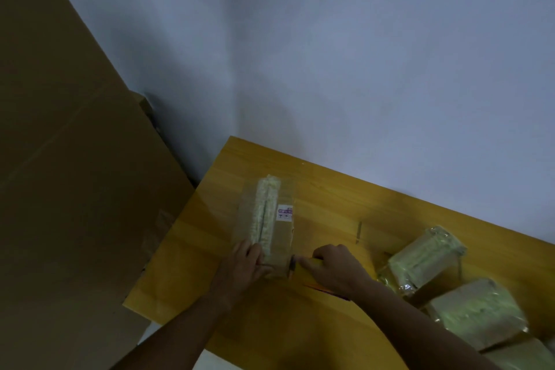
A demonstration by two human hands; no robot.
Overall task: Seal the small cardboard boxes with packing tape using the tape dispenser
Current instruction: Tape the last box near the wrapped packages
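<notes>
We're looking down at a yellow wooden worktop (330,195) pushed against a pale wall (330,54), and the light is dim. In the middle lies a small cardboard box (267,219), long side running away from us, with a pale strip of tape (265,210) along its top seam and a white label (284,213) beside the strip. Our left hand (244,264) is at the near end of the box, fingers curled onto its near left corner, holding it down. Our right hand (333,267) is closed around the tape dispenser (303,264), which sits at the box's near right corner; most of the dispenser is hidden under the fingers, and we can only make out a dark roller end touching the cardboard and a thin red edge near the wrist. Off to the right, near the worktop's edge, a cluster of taped boxes (426,258) sits close together, glossy with wrap. On the left, a big brown cardboard sheet (75,174) leans up beside the worktop.
</notes>
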